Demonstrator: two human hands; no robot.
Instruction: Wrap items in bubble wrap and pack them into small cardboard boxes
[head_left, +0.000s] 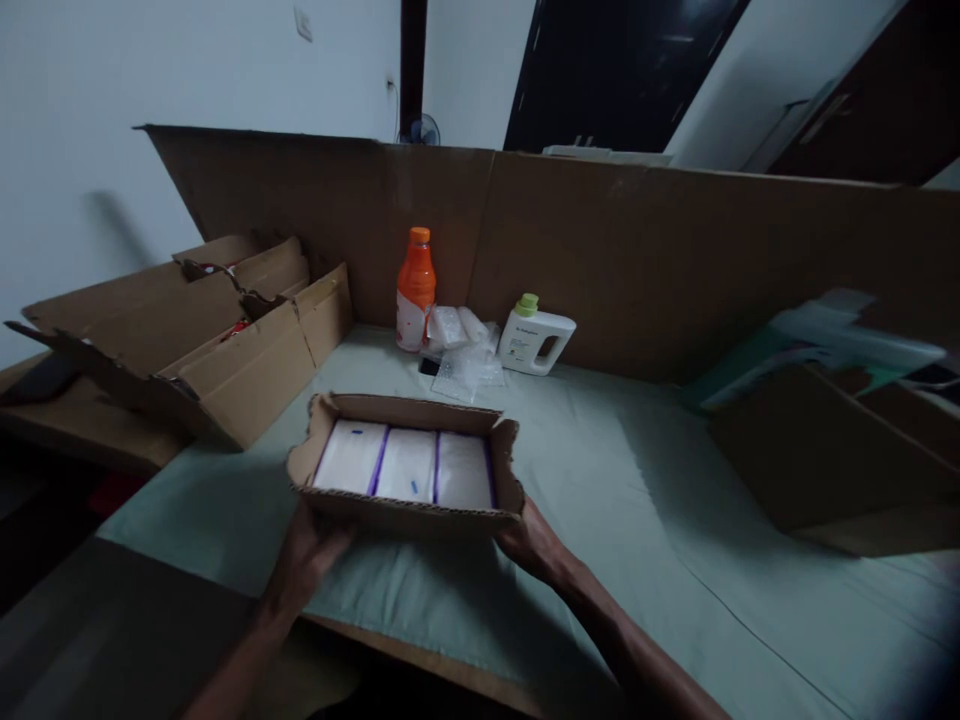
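Observation:
Between my hands is an open cardboard box (420,517), its top edges roughly cut. Three white packs with purple edges, the middle pack (406,464) among them, stand side by side in it. My left hand (307,550) grips the box at its near left corner, thumb along the front wall. At the right end, my right hand (529,540) holds the other lower corner, with its fingers partly hidden under the box. The box is just above or on the cloth; I cannot tell which.
An orange bottle (416,290), bubble wrap (469,350) and a white jug (536,338) stand behind the box. Divided cardboard boxes (255,370) lie at left. A blurred carton (817,460) with bottles is at right. A cardboard wall (600,240) closes the back of the cloth-covered table (600,480).

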